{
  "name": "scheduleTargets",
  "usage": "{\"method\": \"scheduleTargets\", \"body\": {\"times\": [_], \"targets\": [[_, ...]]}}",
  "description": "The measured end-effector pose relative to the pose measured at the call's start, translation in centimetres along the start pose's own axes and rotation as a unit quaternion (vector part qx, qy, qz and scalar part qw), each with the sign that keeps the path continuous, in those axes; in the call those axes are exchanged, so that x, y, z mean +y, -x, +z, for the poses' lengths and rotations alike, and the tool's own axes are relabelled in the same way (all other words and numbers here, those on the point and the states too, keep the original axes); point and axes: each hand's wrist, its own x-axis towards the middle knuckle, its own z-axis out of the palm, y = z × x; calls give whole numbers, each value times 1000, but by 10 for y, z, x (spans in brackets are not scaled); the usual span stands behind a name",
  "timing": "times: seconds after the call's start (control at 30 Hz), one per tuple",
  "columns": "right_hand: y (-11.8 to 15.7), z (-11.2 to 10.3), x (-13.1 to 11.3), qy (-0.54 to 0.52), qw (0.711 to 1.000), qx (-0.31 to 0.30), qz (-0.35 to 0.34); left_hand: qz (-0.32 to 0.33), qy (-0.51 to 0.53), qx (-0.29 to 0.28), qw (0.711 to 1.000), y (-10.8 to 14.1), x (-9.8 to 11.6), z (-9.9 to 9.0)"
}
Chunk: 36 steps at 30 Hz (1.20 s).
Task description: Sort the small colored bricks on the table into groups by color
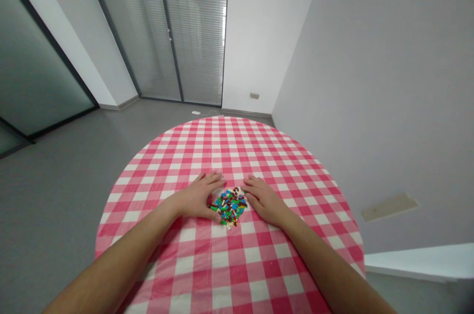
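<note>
A heap of small multicoloured plastic building bricks (229,208) lies near the middle of a round table, in green, blue, brown, red and white. The table wears a pink-and-white checked cloth (222,146). My left hand (196,198) rests flat on the cloth, cupped around the heap's left side with its fingertips at the edge. My right hand (264,200) lies flat against the heap's right side. Neither hand holds anything.
The cloth's rounded edge (148,156) drops off to a grey floor (55,205) on both sides. A white cable (205,114) lies on the floor beyond the table. Glass doors with blinds (170,32) stand at the back, and a white wall (370,82) runs along the right.
</note>
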Motion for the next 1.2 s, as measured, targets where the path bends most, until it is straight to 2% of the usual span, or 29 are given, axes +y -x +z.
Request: {"method": "scheduleTargets", "body": {"times": [0.23,0.47,0.7,1.03,1.2], "targets": [[0,5,11,28,999,5,16,-46,-11,-3,999,6,-23,-8],[-3,2,-3,36,999,-18,0,-35,-38,11,999,-2,-9,0],[-4,0,-6,16,999,-16,-40,-4,-9,33,999,-7,-4,5],[-2,0,-6,-11,999,-15,-30,5,6,107,994,-16,-5,13],[-3,0,-5,-60,998,-8,0,5,11,143,990,-21,-11,18]]}}
